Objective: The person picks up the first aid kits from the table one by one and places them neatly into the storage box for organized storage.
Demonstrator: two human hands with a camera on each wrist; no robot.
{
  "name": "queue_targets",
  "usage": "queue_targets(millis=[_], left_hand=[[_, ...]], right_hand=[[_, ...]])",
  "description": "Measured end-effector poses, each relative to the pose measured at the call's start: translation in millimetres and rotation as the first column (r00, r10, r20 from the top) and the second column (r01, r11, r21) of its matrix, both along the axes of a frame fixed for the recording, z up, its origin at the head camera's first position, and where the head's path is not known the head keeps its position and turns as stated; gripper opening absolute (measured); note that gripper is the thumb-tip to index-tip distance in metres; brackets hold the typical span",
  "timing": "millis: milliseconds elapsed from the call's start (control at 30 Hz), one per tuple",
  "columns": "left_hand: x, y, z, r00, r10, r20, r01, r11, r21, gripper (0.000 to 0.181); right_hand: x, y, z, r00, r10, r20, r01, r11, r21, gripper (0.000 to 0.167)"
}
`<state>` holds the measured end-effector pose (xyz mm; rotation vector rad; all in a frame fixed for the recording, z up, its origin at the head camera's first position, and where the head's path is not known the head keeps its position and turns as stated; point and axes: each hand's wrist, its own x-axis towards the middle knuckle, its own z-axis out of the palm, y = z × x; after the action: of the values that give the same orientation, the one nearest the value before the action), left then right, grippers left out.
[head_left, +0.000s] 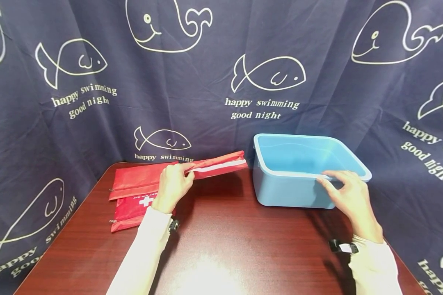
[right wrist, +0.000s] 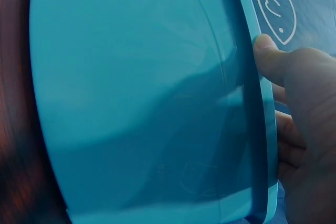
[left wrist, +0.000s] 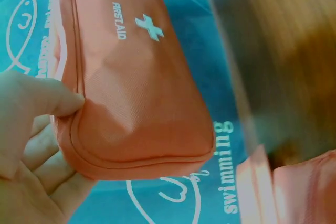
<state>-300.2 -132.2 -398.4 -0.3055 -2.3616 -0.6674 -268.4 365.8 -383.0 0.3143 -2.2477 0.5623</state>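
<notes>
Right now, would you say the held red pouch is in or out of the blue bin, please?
Out: the left hand holds the red pouch above the table, left of the blue bin.

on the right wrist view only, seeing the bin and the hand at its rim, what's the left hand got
Observer: The left hand holds a red pouch, gripped near one end.
Operator: anything printed on it
Observer: Yes, the left wrist view shows FIRST AID beside a pale cross.
Operator: is it over the bin yet
Observer: No, in the head view it is held to the left of the blue bin.
</notes>
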Motion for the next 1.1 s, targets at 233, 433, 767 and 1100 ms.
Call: queue_targets(millis=[233, 433, 767, 1100], left_hand=[[9.1, 0.3, 14.8, 0.999, 0.029, -0.04, -0.026, 0.997, 0.078, 0.029], [14.3, 5.4, 22.0, 0.993, 0.055, -0.103, -0.042, 0.991, 0.129, 0.029], [25.9, 17.6, 35.4, 0.973, 0.072, -0.219, -0.028, 0.98, 0.199, 0.027], [33.9, 32.4, 41.0, 0.959, 0.041, -0.28, 0.025, 0.973, 0.229, 0.028]], right_hand=[[1.5, 0.0, 0.7, 1.0, 0.012, -0.016, -0.012, 1.0, 0.009, 0.025], [1.8, -0.4, 2.2, 1.0, 0.009, -0.015, -0.009, 1.0, 0.004, 0.024], [1.6, 0.1, 0.9, 1.0, 0.01, -0.016, -0.01, 1.0, -0.005, 0.024], [1.2, -1.6, 0.7, 1.0, 0.014, -0.006, -0.014, 1.0, -0.02, 0.025]])
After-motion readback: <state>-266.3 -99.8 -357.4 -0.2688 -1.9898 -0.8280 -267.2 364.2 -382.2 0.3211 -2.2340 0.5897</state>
